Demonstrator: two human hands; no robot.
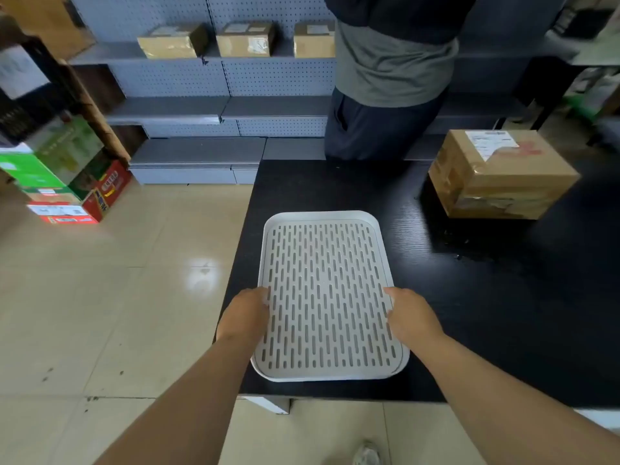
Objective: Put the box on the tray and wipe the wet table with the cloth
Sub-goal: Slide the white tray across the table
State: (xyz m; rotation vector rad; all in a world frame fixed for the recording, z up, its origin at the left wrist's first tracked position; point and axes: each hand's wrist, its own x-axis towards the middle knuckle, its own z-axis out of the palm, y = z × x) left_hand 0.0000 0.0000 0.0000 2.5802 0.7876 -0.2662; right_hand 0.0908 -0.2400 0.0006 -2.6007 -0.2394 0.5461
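A white slotted tray (327, 218) lies on the black table (486, 313) near its front left corner. My left hand (245, 313) grips the tray's left rim and my right hand (411, 317) grips its right rim. A taped cardboard box (503, 176) with a white label stands on the table at the far right, apart from the tray. Water drops (459, 245) glisten on the table just in front of the box. No cloth is in view.
A person (385, 78) stands at the table's far edge. Behind are grey pegboard shelves (218, 105) with three cardboard boxes (245, 40). Stacked green and red cartons (67, 176) sit on the tiled floor at the left.
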